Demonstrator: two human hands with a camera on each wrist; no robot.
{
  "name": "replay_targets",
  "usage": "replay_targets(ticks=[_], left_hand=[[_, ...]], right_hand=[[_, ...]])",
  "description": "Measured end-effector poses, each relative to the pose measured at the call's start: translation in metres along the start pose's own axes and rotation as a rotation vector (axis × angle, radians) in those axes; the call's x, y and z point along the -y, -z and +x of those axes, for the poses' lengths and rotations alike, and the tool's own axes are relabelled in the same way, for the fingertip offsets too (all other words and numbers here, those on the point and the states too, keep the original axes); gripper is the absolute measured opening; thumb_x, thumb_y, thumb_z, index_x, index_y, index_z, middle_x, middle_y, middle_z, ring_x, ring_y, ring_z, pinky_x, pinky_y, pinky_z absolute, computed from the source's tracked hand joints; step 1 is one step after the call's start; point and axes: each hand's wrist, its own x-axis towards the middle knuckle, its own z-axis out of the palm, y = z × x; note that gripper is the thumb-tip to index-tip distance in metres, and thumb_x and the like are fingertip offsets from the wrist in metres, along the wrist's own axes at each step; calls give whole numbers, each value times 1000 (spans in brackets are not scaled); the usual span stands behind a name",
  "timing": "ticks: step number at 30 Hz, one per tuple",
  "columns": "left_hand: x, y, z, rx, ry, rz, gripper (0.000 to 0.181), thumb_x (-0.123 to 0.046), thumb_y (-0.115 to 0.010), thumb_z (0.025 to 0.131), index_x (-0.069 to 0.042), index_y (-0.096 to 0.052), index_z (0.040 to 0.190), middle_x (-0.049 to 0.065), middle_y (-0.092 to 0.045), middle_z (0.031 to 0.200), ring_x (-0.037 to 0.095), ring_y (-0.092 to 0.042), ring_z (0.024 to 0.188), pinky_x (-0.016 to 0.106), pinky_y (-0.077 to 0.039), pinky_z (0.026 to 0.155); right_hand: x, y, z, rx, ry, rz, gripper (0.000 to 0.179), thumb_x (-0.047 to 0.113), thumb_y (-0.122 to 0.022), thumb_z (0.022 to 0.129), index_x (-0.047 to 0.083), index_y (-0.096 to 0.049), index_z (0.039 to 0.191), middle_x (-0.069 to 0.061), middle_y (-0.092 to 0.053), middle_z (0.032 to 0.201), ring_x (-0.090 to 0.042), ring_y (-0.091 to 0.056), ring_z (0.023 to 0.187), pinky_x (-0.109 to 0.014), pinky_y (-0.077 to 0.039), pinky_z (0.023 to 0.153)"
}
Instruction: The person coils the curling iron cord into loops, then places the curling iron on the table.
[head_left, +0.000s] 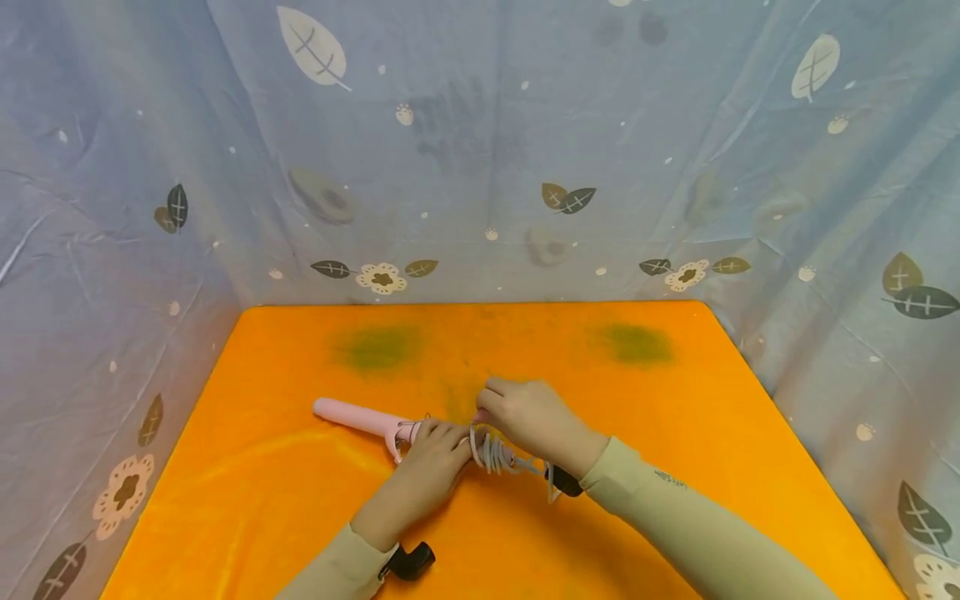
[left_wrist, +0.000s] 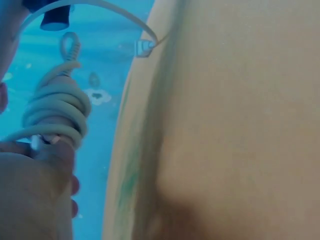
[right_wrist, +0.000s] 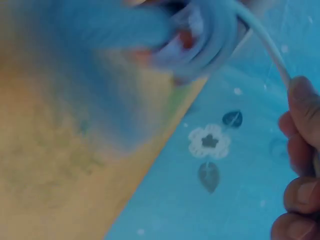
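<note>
- Nearest my head view, two pale khaki sleeves (head_left: 336,568) of smooth, close-fitting fabric reach in from the near edge; the right one carries small dark lettering.
- At the left wrist I see a black, blocky device (head_left: 412,562) with a rounded end; another dark one shows under the right wrist.
- The left hand (head_left: 431,471) is wrapped round the handle of a curling iron (head_left: 358,417), fingers bent over it, just beside the coils.
- The right hand (head_left: 531,418), a little farther and to the right, pinches a strand of the cord (head_left: 492,454) between thumb and forefinger; its other fingers are curled in.
- That cord is pale, round and rubbery, wound in thick, uneven loops about the handle's right end. My left wrist view shows a ribbed loop at the tip; my right wrist view is partly blurred.
- The iron lies slantwise near the middle of the table, its smooth pink barrel, a plain round cylinder, pointing far left.
- Under everything, the table (head_left: 675,433) wears a soft-looking orange cover with two greenish smudges toward the far edge.
- Farthest, a creased, grey-blue curtain (head_left: 480,133) hangs round the table, printed with leaves and scalloped flowers.
</note>
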Motion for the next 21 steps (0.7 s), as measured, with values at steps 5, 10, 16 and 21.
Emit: replay_targets(ticks=[5, 10, 16, 21], left_hand=[[2, 1, -3, -143, -78, -42, 36, -17, -67, 90, -11, -60, 124, 3, -60, 109, 22, -56, 100, 42, -37, 90], [1, 0, -4, -200, -156, -48, 37, -21, -62, 93, -11, -58, 129, 1, -60, 110, 19, -57, 100, 41, -38, 90], [2, 10, -2, -226, -118, -120, 35, -26, -54, 99, -10, -57, 130, 2, -60, 115, 20, -55, 105, 42, -35, 92], [5, 23, 1, -262, -53, -156, 38, -34, -36, 105, -8, -56, 125, 3, -60, 117, 22, -55, 103, 43, -33, 92]], right_hand=[[-24, -6, -13, 107, -191, 234, 14, 33, -66, 91, 21, -68, 84, 13, -55, 77, -1, -52, 63, -19, -46, 58], [-38, -16, -24, 289, -399, 560, 17, 40, -62, 93, 28, -69, 84, 16, -62, 77, -3, -50, 61, -24, -45, 57], [-39, -40, -34, 288, -510, 864, 22, 39, -60, 95, 22, -72, 87, 2, -67, 80, -9, -48, 63, -27, -43, 60], [-29, -58, -39, 229, -566, 954, 21, 36, -56, 97, 25, -72, 89, 6, -66, 77, -10, -50, 63, -26, -45, 58]])
